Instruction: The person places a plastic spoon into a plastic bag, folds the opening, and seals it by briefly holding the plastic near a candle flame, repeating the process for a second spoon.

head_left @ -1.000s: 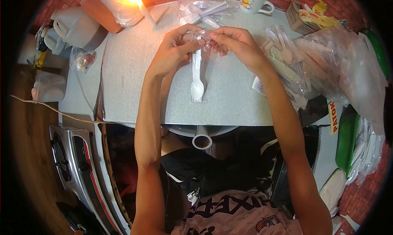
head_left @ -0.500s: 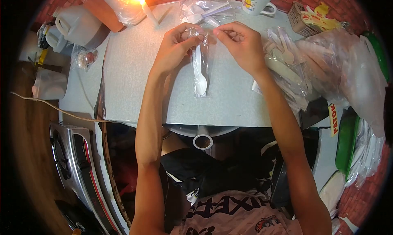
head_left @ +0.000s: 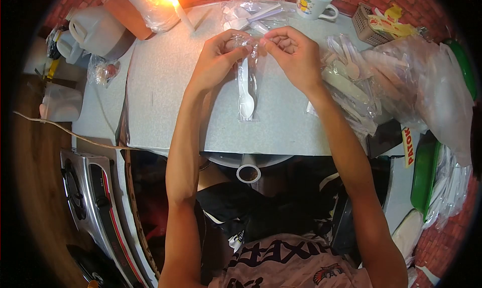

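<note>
A narrow clear plastic packet with a white plastic spoon [head_left: 245,105] in it hangs over the table, bowl end toward me. My left hand [head_left: 221,54] pinches the packet's top end between thumb and fingers. Beside it, my right hand [head_left: 290,52] has its thumb and forefinger pressed together at the packet's top right edge; how much plastic they grip is too small to tell. Behind my hands lie more wrapped utensils [head_left: 251,18] on the table. To the right is a clear bag of white spoons [head_left: 351,69].
A lit candle [head_left: 184,18] stands at the back left, near plastic jugs [head_left: 95,33]. A mug [head_left: 313,3] and a basket [head_left: 369,27] are at the back right. A large plastic bag [head_left: 432,82] lies right; a stove [head_left: 93,202] is at lower left.
My right thumb and forefinger have shifted slightly left and down toward the packet's top. The packet's lower end sits slightly lower.
</note>
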`<state>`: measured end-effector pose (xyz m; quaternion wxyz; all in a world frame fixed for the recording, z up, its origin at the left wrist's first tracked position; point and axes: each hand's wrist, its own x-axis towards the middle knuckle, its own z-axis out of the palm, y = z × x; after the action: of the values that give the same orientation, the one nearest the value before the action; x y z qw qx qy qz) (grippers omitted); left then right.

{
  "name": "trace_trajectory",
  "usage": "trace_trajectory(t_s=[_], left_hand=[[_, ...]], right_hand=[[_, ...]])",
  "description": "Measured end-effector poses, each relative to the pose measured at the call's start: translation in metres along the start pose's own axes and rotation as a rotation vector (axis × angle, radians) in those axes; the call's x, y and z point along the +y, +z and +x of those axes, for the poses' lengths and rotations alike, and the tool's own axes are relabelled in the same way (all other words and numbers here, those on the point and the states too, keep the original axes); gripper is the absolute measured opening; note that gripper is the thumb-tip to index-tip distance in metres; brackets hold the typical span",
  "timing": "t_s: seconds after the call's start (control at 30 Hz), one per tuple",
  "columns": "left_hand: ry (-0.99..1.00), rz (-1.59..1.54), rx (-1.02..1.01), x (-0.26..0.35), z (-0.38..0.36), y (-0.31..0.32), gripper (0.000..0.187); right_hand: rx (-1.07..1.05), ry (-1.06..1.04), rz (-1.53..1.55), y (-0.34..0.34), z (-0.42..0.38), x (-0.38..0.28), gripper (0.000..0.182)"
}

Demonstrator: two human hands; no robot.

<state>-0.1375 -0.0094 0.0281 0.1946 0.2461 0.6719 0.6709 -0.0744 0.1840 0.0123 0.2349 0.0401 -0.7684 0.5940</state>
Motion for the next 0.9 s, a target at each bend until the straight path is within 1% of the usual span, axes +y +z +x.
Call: trace_trajectory(t_s=[0.07,0.13,0.23,0.37,0.43,0.57,0.63,0.67,0.87,0.9], left_hand=[[-0.013,-0.008,0.011,0.0,0.0,-0.001,0.025],[0.0,0.063,0.018,-0.001,0.001,-0.002,0.024],[0.026,0.01,-0.015,-0.003,0.001,-0.002,0.023],[0.02,0.019,-0.03,0.001,-0.001,0.0,0.023],[0.011,0.076,-0.04,0.003,-0.001,0.0,0.024],[0.033,0.026,-0.055,0.001,-0.001,0.001,0.026],[-0.008,0.056,-0.055,0.001,-0.001,0.0,0.028],[-0.007,0.057,-0.055,0.001,-0.001,-0.001,0.028],[0.012,-0.062,-0.061,0.002,0.001,-0.01,0.03],[-0.019,-0.123,-0.051,0.002,0.001,-0.01,0.029]], right_hand=[[0.007,-0.006,-0.051,0.0,0.0,-0.002,0.014],[-0.004,-0.056,-0.108,0.001,-0.001,0.0,0.015],[-0.017,-0.064,-0.059,0.002,-0.001,0.006,0.017],[-0.02,-0.046,-0.028,0.001,0.001,0.011,0.017],[-0.05,0.014,0.056,0.001,0.001,0.011,0.017],[-0.086,0.052,0.116,-0.003,0.002,0.007,0.018],[-0.129,0.144,0.151,-0.007,0.002,-0.004,0.02],[-0.129,0.142,0.15,-0.008,0.003,-0.002,0.02],[-0.124,0.186,0.231,-0.015,0.009,-0.001,0.021],[-0.125,0.198,0.293,-0.015,0.009,0.001,0.021]])
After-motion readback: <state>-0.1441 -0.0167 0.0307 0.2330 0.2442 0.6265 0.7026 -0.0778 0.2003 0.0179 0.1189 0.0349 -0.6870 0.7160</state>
